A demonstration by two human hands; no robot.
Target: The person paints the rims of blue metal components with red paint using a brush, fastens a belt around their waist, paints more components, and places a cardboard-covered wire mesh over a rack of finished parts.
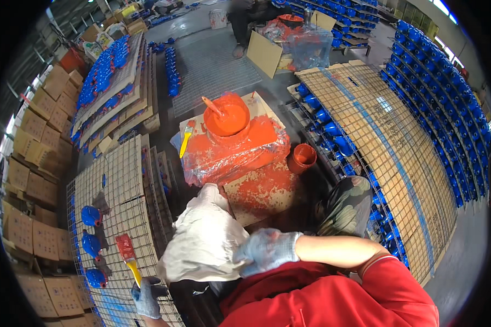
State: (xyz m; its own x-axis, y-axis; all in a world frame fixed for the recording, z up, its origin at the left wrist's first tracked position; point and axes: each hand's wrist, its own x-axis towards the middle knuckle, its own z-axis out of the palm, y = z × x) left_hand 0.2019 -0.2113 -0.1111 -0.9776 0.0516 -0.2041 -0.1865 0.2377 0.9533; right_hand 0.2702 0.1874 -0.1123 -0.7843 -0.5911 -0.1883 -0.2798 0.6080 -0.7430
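My left hand [146,297], in a grey glove, grips the yellow handle of a paintbrush [126,252] with red-coated bristles. The brush points up over a wire rack [126,180] at my left, beside several blue castings [91,244] with red-painted ends. My right hand [266,252], in a stained grey glove, is closed at the edge of a white cloth [204,237] draped over my leg; its fingertips are partly blurred. Ahead stands a bucket of red paint [229,117] with a brush [213,106] resting in it. Another yellow-handled brush [187,139] lies left of it.
Beneath the bucket is a plastic-wrapped, paint-covered stand [240,161], with a small red pot [302,158] at its right. Stacked racks of blue castings [442,109] rise on the right and far left. Cardboard boxes [43,240] line the left. Another person [241,24] sits at the back.
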